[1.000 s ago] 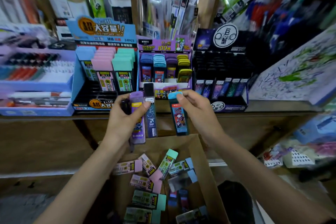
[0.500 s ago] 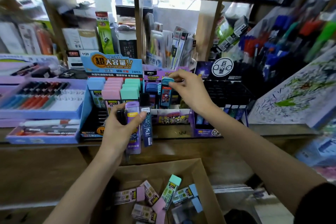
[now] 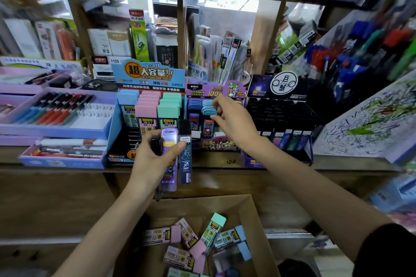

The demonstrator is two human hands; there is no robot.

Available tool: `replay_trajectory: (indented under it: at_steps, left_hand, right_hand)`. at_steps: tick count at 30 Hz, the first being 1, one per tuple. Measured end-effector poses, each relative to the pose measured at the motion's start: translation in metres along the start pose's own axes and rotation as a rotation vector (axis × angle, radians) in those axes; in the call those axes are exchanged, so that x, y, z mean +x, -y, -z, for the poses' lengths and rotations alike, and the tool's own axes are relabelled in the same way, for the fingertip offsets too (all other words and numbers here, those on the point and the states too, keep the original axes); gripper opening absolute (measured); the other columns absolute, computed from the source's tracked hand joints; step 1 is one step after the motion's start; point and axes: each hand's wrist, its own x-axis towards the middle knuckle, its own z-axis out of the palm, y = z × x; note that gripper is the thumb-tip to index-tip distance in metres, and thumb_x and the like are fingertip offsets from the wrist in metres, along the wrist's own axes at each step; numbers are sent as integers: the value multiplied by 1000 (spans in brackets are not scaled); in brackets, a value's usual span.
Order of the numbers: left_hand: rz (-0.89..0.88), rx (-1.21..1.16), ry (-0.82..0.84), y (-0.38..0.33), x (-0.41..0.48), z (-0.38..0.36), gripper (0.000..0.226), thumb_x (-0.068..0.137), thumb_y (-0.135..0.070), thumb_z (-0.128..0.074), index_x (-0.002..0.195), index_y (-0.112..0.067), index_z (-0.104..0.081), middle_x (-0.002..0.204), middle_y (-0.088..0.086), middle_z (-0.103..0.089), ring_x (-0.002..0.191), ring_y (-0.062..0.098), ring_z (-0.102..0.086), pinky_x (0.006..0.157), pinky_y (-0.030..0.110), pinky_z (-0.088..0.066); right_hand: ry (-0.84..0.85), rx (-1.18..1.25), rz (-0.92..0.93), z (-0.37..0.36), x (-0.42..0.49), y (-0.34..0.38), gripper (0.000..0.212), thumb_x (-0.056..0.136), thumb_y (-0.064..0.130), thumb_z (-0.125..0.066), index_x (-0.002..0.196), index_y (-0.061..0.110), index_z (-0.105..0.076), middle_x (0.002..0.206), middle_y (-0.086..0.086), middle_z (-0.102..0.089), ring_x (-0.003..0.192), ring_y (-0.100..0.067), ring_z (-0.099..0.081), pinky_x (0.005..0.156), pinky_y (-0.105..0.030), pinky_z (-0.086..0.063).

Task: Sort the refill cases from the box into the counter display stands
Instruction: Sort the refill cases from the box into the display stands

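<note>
Seating a blue case (image 3: 208, 126) in the middle stand (image 3: 221, 145): right hand (image 3: 236, 123) pinches its cap, left hand (image 3: 150, 164) grips a purple case (image 3: 168, 159) and a dark case (image 3: 186, 159). Light, stiff, likely slick: pinch narrow edges.

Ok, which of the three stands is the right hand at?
The middle purple stand, between the blue stand and the black stand; the right hand pinches a blue-capped case in it.
</note>
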Motion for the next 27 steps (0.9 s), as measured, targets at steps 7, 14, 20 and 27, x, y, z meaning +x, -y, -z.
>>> replay_trajectory:
  at_steps: [7, 14, 20, 27]
  left_hand:
    - [-44, 36, 12, -1, 2, -6, 37, 65, -33, -77, 94, -34, -54, 86, -11, -66, 73, -3, -64, 65, 16, -48]
    - [-92, -1, 78, 0, -1, -11, 31, 71, -32, -70, 97, -32, -53, 77, -23, -68, 72, -5, -65, 55, 8, -48]
    - [-67, -36, 109, 4, 3, -20, 17, 78, -23, -68, 93, -16, -63, 73, -2, -73, 67, 11, -70, 61, 17, -53]
    - [4, -78, 140, 13, 3, -47, 17, 78, -27, -65, 90, -14, -66, 74, 3, -74, 71, 18, -72, 58, 22, -56]
  right_hand:
    - [67, 509, -69, 22, -21, 34, 23, 91, 28, -58, 112, 16, -56, 90, 10, -54, 78, 0, -55, 70, -14, -45]
    - [245, 832, -242, 22, -29, 48, 6, 91, 16, -60, 96, 19, -58, 92, -12, -65, 83, -28, -64, 73, -40, -54]
    - [94, 827, -231, 60, -45, 3, 14, 89, 15, -62, 88, 29, -59, 80, 2, -61, 67, -5, -60, 62, -22, -54]
    - [-122, 589, -319, 118, -70, -83, 18, 88, 14, -64, 85, 31, -60, 72, 9, -60, 64, 1, -59, 60, -17, -49]
